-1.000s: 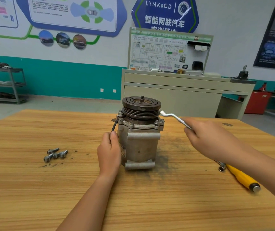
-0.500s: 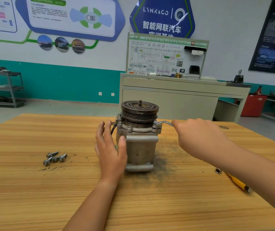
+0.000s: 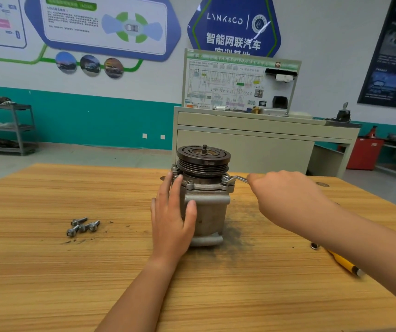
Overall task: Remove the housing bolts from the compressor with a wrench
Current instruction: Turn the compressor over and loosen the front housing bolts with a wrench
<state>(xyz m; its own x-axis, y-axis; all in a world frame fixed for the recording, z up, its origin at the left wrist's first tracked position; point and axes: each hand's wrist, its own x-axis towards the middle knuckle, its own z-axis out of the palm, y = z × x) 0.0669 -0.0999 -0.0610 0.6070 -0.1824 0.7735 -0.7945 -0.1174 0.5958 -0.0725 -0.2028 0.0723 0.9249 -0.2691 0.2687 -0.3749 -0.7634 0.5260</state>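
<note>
The compressor (image 3: 206,212) is standing upright near the middle of the wooden table (image 3: 48,271), with its grooved pulley (image 3: 203,159) facing up. The housing bolt (image 3: 225,179) being worked is sitting at the right corner of the flange (image 3: 204,187), just under the pulley's rim, and the ring end of the wrench (image 3: 236,179) is sitting over it.

From that bolt the wrench's long axis is running out to the right, roughly level with the table, straight into the right hand (image 3: 285,200). So the bolt is lying to the left of the grip. As I judge it, the swing is going to be a flat arc about the bolt's upright axis, with the pulley's overhang leaving little room above.

The right hand is wrapping curled fingers round the handle, hiding all but the short cranked stretch next to the bolt. The left hand (image 3: 171,216) is pressing flat against the compressor's left front side, fingers straight and pointing up toward the flange, thumb lying on the front face. It is gripping nothing, only bracing the body against the turn.

Another flange bolt (image 3: 189,184) is sitting at the front. Well apart to the left, several loose bolts (image 3: 82,226) are lying together on the table. A yellow-handled tool (image 3: 343,262) is lying beyond the right forearm, partly hidden.
</note>
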